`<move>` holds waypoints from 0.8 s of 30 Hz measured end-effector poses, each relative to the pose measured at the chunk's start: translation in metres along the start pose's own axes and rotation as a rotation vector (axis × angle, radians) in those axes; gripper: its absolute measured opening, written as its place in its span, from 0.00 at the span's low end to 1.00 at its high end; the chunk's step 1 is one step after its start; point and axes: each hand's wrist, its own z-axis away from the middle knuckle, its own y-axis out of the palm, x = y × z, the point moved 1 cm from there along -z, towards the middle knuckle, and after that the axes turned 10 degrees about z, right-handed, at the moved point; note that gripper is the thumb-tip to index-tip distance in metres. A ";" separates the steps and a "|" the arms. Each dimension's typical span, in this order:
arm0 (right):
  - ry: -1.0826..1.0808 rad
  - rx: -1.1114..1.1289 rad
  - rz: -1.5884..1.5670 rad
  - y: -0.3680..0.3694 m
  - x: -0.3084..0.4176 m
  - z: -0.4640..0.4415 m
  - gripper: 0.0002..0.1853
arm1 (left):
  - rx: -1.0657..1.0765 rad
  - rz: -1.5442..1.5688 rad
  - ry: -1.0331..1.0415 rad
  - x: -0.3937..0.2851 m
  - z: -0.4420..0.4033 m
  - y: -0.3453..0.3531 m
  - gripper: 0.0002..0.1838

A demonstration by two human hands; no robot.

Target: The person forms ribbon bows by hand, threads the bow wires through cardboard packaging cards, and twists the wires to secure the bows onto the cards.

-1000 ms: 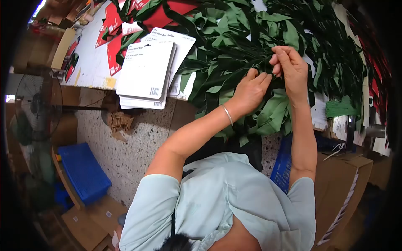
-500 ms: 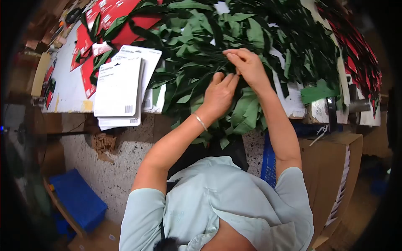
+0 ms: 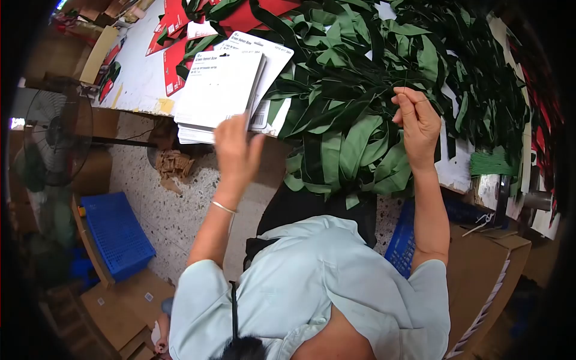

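My left hand (image 3: 236, 150), a bracelet at its wrist, is at the lower right edge of the stack of white printed cards (image 3: 219, 87). Its fingers are slightly blurred, with the thumb apart from them. Over the right part of the green ribbon pile (image 3: 354, 144), my right hand (image 3: 418, 123) is pinched on a thin dark strand. Light and dark green ribbons hang over the table's front edge between my hands.
Red cards (image 3: 175, 63) lie at the back left of the white table (image 3: 135, 78). A bundle of green ties (image 3: 489, 162) is at the right. Below are a blue crate (image 3: 117, 234), a fan (image 3: 58, 138) and a cardboard box (image 3: 486, 270). Another person's hand (image 3: 161, 345) shows at lower left.
My left hand has left the ribbons and moved left to the white card stack. My right hand stays pinched over the ribbons. The camera view has shifted.
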 end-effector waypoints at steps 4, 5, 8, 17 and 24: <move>0.015 0.000 -0.025 0.003 -0.004 0.002 0.08 | 0.034 -0.049 -0.085 0.049 0.016 -0.011 0.18; 0.020 -0.001 -0.022 0.004 -0.004 0.002 0.08 | 0.028 -0.042 -0.079 0.050 0.014 -0.010 0.18; 0.050 -0.002 -0.051 0.002 -0.003 0.002 0.08 | 0.090 0.045 -0.013 0.041 0.003 -0.011 0.13; 0.088 0.026 -0.073 -0.003 0.000 -0.004 0.08 | -0.294 0.054 -0.004 0.032 -0.052 -0.072 0.05; 0.078 0.027 -0.095 -0.007 -0.010 -0.006 0.09 | -0.504 0.668 -0.166 0.056 -0.062 -0.045 0.07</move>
